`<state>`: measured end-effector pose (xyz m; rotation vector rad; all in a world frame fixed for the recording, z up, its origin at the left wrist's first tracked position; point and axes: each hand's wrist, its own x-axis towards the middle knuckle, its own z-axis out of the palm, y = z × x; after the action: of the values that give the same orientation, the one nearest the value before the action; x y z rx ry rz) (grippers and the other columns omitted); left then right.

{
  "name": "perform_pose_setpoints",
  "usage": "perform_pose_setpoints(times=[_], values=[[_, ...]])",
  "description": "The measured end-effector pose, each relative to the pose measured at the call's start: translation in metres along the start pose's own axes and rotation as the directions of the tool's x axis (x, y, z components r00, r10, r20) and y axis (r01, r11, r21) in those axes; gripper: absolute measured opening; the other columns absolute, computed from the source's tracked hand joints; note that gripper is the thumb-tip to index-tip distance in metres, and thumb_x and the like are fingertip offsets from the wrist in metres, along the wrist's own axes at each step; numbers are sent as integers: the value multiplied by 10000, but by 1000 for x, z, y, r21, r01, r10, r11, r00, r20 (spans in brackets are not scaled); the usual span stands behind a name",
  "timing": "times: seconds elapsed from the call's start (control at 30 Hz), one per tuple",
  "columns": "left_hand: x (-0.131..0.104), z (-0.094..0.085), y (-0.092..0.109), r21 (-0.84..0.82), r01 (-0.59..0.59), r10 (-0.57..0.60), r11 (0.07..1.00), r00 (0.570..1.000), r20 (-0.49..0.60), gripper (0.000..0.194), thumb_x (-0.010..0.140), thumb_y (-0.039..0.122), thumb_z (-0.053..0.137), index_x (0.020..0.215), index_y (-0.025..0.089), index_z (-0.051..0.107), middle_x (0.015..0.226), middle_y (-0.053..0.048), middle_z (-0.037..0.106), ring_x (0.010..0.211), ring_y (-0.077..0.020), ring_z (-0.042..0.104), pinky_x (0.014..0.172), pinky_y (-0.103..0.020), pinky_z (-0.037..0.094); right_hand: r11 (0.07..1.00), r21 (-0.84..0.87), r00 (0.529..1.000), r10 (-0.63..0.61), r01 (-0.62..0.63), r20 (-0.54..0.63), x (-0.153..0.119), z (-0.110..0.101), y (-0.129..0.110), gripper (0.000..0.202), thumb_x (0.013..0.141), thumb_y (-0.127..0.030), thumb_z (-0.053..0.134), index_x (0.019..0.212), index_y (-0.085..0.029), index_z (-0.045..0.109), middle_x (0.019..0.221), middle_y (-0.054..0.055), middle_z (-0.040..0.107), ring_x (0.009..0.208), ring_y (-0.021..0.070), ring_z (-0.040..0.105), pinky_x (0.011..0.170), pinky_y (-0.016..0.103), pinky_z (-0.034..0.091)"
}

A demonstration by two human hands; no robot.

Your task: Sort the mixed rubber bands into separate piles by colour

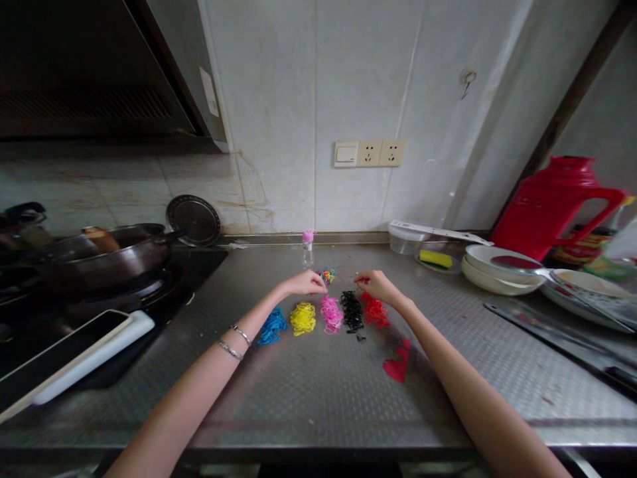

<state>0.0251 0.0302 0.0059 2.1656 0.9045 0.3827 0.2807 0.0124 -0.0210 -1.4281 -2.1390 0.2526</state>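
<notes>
On the metal counter [298, 405] lie separate piles of small bands: blue [272, 326], yellow [303, 318], pink [331, 314], black [352, 312] and red [375, 311]. Behind them is a small mixed-colour pile [327, 275]. My left hand [307, 283] hovers by the mixed pile, above the pink one, its fingers pinched together. My right hand [374, 284] is just above the red pile, fingertips pinched and pointing left. Whatever either hand holds is too small to make out.
A pink-capped bottle [308, 249] stands behind the piles. Red scraps [397, 362] lie near my right forearm. At right are a knife [552, 338], bowls [497, 269] and a red jug [552, 206]; at left, a pan [134, 255] and a white-edged phone-like object [94, 355].
</notes>
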Motion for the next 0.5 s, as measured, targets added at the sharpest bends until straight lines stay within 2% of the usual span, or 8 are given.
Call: perform_pose_setpoints(times=[0.1, 0.17, 0.23, 0.33, 0.43, 0.5], values=[[-3, -14, -13, -30, 54, -58, 998, 987, -150, 314, 674, 363, 547, 758, 81, 658, 528, -5, 545, 444, -67, 389, 432, -189, 264, 1000, -7, 1000, 15, -15, 5, 0, 0, -2, 250, 670, -168, 480, 823, -166, 678, 781, 41, 676, 707, 145, 593, 674, 208, 427], [-5, -21, -26, -40, 106, -112, 994, 956, -272, 285, 653, 336, 566, 736, 80, 658, 541, -15, 562, 460, -75, 413, 446, -191, 282, 1000, -14, 1000, 19, -19, 7, -1, 1, -4, 251, 671, -165, 478, 823, -168, 678, 784, 41, 675, 720, 148, 593, 675, 210, 427], [-6, -24, -38, -56, 137, -148, 989, 927, -345, 240, 621, 294, 589, 709, 81, 655, 581, -29, 591, 498, -87, 453, 474, -194, 315, 1000, -16, 1000, 17, -16, 6, -1, 1, -7, 253, 672, -164, 477, 824, -167, 678, 791, 42, 674, 726, 150, 593, 675, 210, 426], [-6, -21, -49, -64, 162, -174, 985, 933, -314, 234, 596, 290, 602, 697, 84, 648, 585, -31, 599, 496, -91, 466, 469, -194, 324, 1000, -11, 1000, 0, 0, 7, -2, 0, -11, 252, 675, -162, 477, 824, -165, 679, 809, 46, 676, 729, 148, 595, 686, 208, 425], [-4, -15, -50, -54, 159, -167, 986, 960, -224, 271, 584, 323, 615, 717, 88, 643, 539, -12, 576, 448, -83, 442, 434, -189, 300, 1000, 0, 1000, -20, 20, 17, -3, 0, -13, 254, 678, -149, 473, 822, -168, 681, 829, 47, 676, 739, 146, 596, 700, 207, 425], [-2, -12, -49, -48, 162, -169, 986, 964, -205, 276, 580, 322, 617, 728, 89, 639, 509, 0, 556, 431, -79, 431, 421, -185, 288, 1000, 4, 1000, -25, 25, 17, -4, -1, -14, 257, 677, -140, 471, 822, -169, 681, 836, 47, 676, 748, 147, 596, 709, 210, 424]])
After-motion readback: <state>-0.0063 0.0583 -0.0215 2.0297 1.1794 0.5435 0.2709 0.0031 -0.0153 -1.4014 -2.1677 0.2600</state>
